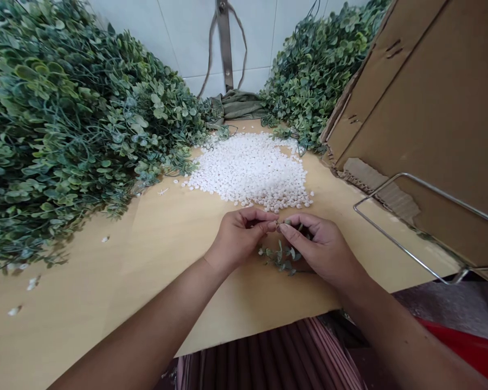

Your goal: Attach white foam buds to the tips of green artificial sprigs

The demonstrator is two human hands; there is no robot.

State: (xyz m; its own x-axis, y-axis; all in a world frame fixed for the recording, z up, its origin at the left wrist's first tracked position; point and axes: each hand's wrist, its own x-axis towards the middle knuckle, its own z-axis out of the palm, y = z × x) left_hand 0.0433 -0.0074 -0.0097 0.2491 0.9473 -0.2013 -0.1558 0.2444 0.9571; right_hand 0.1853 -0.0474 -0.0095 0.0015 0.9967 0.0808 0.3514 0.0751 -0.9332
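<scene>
Pleated cloth (264,357) sits below the front table edge. Above the table (158,254), the right hand (327,249) grasps 1 green sprig (284,259), visible between both hands. The left hand (236,238) is pinched; contents cannot be determined. Beyond: white pieces (250,170), flanked by 2 leaf heaps (85,124).

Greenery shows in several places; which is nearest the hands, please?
The small sprig by the right hand; the left pile and right pile are larger, farther off.

We've got soft light here — white pile (248,168) nearly blown out, cardboard (435,108) pretty shady, faint shadow below the left hand (236,238). Wide-angle stretch at our edges — leftmost foliage (20,141) looks mushy.
</scene>
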